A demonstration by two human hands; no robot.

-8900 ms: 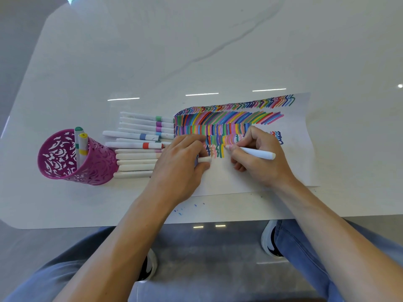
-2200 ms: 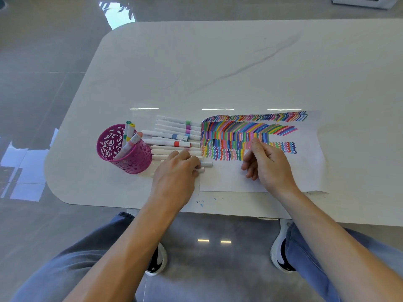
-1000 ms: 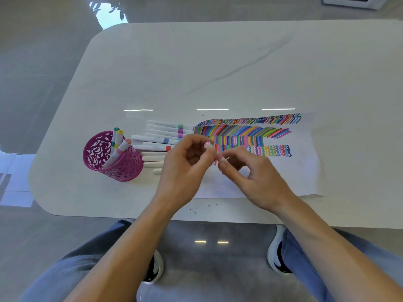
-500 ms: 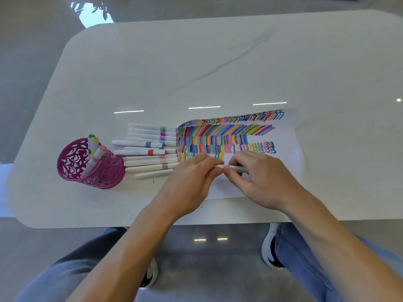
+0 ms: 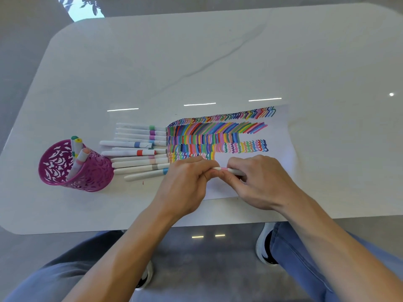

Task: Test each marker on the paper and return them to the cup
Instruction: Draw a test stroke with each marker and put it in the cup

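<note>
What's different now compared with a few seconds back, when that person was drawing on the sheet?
A third marker has joined the two in the cup. The left hand took another from the row, and it and the right hand now pinch this pink-banded marker low over the paper. Cup, paper and the other lying markers stayed put.
</note>
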